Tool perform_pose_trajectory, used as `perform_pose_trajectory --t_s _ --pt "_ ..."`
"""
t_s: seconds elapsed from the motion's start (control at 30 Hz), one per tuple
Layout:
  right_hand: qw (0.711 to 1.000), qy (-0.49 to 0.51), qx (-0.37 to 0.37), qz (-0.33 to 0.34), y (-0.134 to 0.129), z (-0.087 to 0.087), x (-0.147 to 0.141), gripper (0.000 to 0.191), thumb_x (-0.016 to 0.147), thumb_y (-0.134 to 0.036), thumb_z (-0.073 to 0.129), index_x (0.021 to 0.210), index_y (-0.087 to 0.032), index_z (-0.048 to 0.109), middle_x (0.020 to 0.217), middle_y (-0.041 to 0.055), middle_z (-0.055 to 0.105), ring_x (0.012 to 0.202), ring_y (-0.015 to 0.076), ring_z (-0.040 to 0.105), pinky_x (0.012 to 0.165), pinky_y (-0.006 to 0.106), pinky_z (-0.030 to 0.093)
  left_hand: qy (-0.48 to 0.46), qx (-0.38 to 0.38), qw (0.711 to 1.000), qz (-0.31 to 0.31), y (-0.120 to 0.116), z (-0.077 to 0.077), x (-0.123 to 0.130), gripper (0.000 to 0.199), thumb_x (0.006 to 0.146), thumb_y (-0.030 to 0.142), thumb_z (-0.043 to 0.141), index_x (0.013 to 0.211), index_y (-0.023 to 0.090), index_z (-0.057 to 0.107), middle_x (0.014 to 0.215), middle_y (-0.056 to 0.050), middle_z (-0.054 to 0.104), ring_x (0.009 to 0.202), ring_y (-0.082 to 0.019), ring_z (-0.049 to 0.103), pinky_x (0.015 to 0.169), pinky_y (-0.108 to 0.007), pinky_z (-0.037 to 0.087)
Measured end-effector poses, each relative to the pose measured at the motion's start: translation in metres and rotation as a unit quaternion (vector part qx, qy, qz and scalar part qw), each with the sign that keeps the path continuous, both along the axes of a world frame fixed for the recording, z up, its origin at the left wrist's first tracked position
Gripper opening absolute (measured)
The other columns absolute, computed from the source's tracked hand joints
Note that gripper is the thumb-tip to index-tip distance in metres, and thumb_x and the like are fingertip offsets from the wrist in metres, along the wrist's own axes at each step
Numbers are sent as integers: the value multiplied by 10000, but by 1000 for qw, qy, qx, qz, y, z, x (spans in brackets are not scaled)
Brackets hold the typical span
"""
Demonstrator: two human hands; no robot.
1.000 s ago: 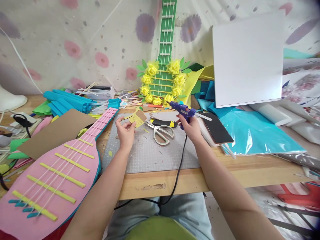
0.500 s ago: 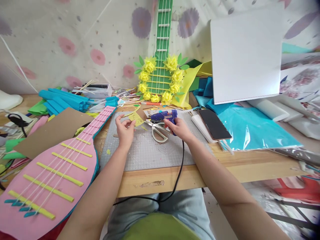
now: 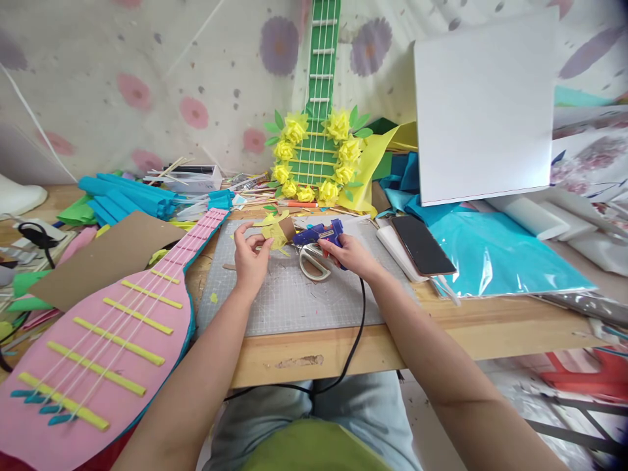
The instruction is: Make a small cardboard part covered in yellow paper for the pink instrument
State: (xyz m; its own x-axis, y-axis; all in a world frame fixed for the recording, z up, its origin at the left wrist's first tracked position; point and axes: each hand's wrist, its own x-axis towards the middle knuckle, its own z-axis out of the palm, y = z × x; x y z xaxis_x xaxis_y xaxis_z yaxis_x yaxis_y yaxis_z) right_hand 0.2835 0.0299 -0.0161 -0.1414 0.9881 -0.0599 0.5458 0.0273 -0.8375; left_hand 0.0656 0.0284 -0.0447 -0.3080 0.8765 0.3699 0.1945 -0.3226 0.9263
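Observation:
My left hand (image 3: 251, 258) pinches the edge of a yellow paper piece (image 3: 275, 233) above the grey cutting mat (image 3: 294, 304). A small brown piece (image 3: 287, 228) shows at the paper's upper right. Wrapped round the handle of a blue glue gun (image 3: 318, 233), my right hand (image 3: 350, 252) keeps its nozzle pointed left, close to the brown piece. Scissors with white handles (image 3: 314, 267) lie on the mat beneath the gun, their blades mostly hidden. The gun's black cord (image 3: 360, 320) hangs over the table's front edge.
A pink paper guitar (image 3: 112, 333) lies at the left. Behind the mat stands a green guitar (image 3: 314, 147) with yellow flowers. To the right are a phone (image 3: 422, 245), a blue plastic-wrapped sheet (image 3: 500, 255) and an upright white board (image 3: 483, 118).
The yellow paper has turned and moved slightly right in my left hand. The glue gun has tilted, with its nozzle lower and nearer the brown piece.

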Motion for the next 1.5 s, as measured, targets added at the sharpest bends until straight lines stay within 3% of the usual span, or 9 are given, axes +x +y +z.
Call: perform_pose_trajectory --t_s 1.03,1.17,1.3,1.4,1.5 --pt "994 -74 75 -30 -1 3 0 478 716 -648 478 634 -181 539 529 22 560 526 145 517 499 251 354 -72 -39 997 16 1 4 3 537 634 226 668 1086 224 377 693 32 566 583 -109 578 408 -168 424" --pt "993 -58 79 -64 1 4 9 495 698 -662 486 637 -177 560 510 21 550 503 145 511 495 257 357 -112 -59 992 22 3 3 2 545 615 235 680 1069 225 380 690 35 553 582 -107 578 411 -168 434" --pt "983 -13 103 -152 12 -5 26 512 707 -664 468 683 -165 580 477 6 517 460 137 490 501 264 373 -166 -76 983 28 4 6 3 567 584 236 698 1050 210 377 684 39 538 586 -117 579 417 -184 451" --pt "972 6 117 -206 22 -18 39 522 705 -641 490 839 -149 603 605 35 594 506 151 522 545 282 408 -187 -84 978 31 3 8 4 576 569 219 713 1037 205 379 698 38 545 582 -106 580 418 -173 452" --pt "964 -42 117 -234 33 -29 47 544 709 -603 513 979 -137 592 802 95 650 678 204 590 651 319 433 -183 -88 979 36 2 8 4 607 550 203 729 1045 201 378 715 29 559 569 -98 581 394 -155 435"
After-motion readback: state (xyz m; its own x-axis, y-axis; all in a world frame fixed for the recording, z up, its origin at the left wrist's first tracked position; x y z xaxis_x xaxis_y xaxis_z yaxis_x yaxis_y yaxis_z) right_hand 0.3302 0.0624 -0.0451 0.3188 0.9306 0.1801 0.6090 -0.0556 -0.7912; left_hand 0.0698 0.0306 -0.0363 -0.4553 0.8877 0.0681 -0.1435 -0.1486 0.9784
